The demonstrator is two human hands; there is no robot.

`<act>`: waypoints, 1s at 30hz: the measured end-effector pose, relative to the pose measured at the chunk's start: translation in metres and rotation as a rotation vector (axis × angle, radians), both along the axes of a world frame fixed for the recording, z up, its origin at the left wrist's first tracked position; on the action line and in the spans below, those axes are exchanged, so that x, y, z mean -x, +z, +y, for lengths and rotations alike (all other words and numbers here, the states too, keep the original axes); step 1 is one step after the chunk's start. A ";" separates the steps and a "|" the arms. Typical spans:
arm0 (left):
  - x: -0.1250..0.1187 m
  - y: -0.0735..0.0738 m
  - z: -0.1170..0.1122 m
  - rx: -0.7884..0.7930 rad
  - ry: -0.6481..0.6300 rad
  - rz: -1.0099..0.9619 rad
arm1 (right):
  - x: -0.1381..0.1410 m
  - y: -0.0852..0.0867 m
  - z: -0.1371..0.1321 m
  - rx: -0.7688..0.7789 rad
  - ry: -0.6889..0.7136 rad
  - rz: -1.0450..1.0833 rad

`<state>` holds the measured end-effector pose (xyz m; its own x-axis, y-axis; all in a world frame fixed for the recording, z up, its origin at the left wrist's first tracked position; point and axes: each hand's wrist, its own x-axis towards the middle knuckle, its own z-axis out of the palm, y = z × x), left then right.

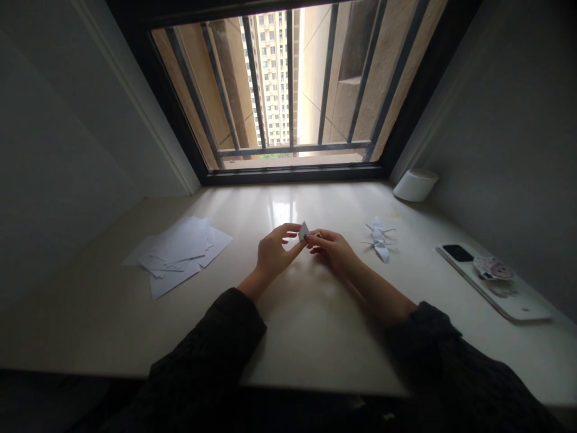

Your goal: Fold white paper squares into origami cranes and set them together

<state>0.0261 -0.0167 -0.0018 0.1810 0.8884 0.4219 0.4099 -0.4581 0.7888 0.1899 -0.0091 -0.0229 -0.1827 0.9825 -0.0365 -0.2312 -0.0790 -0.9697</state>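
Observation:
Between my two hands, a little above the pale tabletop (288,337), is a small folded piece of white paper (303,231) with a pointed top. My left hand (277,249) pinches it from the left, thumb below and fingers behind. From the right, my right hand (331,246) grips its lower edge with thumb and fingertips. The fingers partly cover the paper, so its full shape is hidden. Two white origami cranes (379,237) lie close together to the right of my right hand.
A loose pile of white paper sheets (180,246) lies at the left. On the right rests a white phone (500,294) with a round cartoon grip on its back. A white cylindrical object (415,184) is near the right wall. Behind the tabletop is a barred window (291,90).

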 end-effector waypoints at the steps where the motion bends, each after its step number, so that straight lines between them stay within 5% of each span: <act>1: 0.000 0.001 0.000 -0.015 -0.025 -0.019 | 0.000 0.001 0.000 0.000 0.000 0.014; 11: 0.002 -0.006 0.011 0.100 0.102 -0.245 | 0.004 0.001 -0.003 -0.152 -0.021 -0.129; 23: 0.004 -0.004 0.009 0.075 0.050 -0.223 | 0.004 0.005 -0.006 -0.109 0.006 -0.220; 30: 0.006 -0.007 0.017 0.249 -0.069 -0.326 | 0.002 0.000 -0.005 -0.169 0.014 -0.292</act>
